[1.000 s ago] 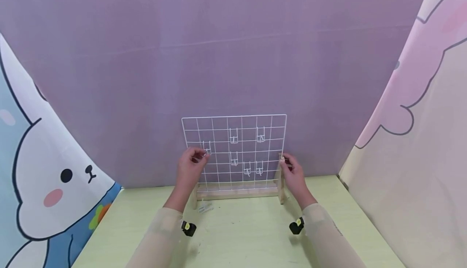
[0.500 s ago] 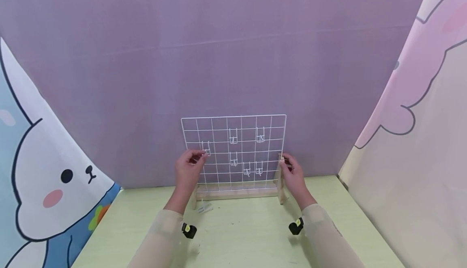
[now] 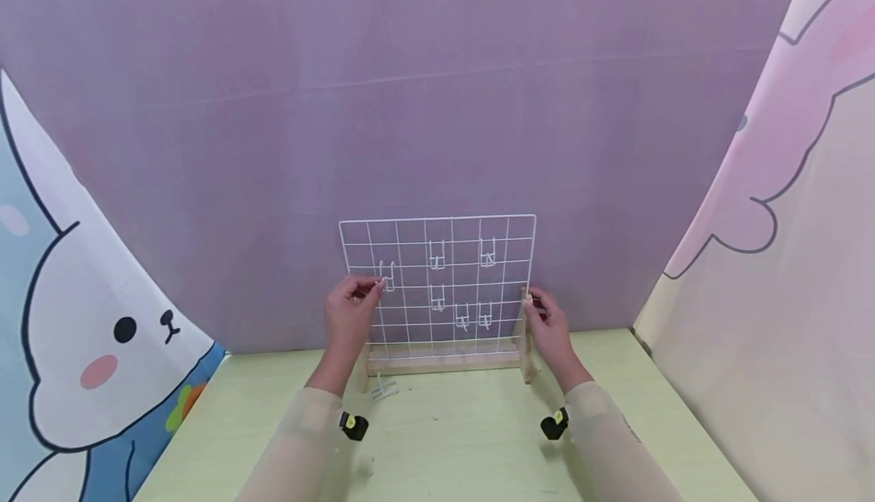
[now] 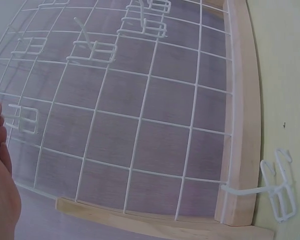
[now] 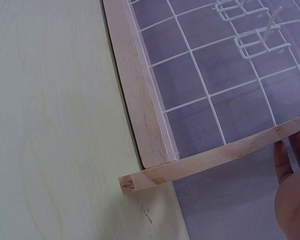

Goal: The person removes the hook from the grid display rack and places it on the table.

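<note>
A white wire grid panel (image 3: 437,219) stands upright in a wooden stand (image 3: 444,366). My left hand (image 3: 347,318) is at the panel's left side, pinching a white wire hook (image 3: 390,277) by its prong. In the left wrist view that hook (image 4: 29,120) lies against the grid wires; whether both its ends are seated cannot be made out. My right hand (image 3: 552,327) grips the stand's right upright, thumb in front and fingers behind. The right wrist view has its fingers (image 5: 283,157) against the wooden upright (image 5: 205,162).
More white hooks (image 3: 437,259) hang on the middle and right of the grid, several in all. One loose hook (image 4: 280,195) lies by the stand's left foot on the pale green table (image 3: 451,441). A purple backdrop (image 3: 437,107) rises behind.
My left hand has shifted slightly left, its fingertips now at the hook's left side. The hook's top ends sit a touch higher than half a second ago. The right hand has stayed still.
</note>
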Demonstrator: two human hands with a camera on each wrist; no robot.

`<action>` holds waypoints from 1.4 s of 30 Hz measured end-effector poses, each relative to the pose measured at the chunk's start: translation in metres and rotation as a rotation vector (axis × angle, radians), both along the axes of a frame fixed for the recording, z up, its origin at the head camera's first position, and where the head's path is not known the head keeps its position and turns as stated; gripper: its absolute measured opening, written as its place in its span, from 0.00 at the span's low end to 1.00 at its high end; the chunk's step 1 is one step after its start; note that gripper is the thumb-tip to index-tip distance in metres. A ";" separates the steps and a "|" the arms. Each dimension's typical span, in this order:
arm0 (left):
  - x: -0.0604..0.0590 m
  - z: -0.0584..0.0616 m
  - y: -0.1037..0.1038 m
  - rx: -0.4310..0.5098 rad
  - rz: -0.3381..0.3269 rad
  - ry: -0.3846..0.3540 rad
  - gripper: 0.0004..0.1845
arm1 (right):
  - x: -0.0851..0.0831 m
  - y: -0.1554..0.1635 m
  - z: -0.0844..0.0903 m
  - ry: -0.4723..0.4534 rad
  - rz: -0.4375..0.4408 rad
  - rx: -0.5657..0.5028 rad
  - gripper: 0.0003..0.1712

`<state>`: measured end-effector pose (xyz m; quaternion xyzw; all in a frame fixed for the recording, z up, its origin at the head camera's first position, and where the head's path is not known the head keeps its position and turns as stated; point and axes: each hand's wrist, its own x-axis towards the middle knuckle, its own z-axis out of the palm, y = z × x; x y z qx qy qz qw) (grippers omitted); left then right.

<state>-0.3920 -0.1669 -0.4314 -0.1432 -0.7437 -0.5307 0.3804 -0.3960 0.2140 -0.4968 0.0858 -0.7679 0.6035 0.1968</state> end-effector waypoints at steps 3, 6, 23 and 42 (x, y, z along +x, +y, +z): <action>-0.001 0.002 0.000 0.003 0.002 0.017 0.04 | 0.012 -0.003 0.014 -0.002 0.009 0.008 0.21; -0.002 0.003 0.000 0.008 -0.001 0.037 0.05 | 0.015 -0.004 0.016 0.013 0.015 -0.001 0.21; 0.008 0.017 0.002 0.021 -0.060 0.067 0.04 | 0.013 -0.003 0.016 0.011 0.019 -0.023 0.21; 0.019 0.010 -0.005 -0.059 -0.078 -0.039 0.03 | 0.003 -0.001 0.004 0.003 0.022 -0.024 0.22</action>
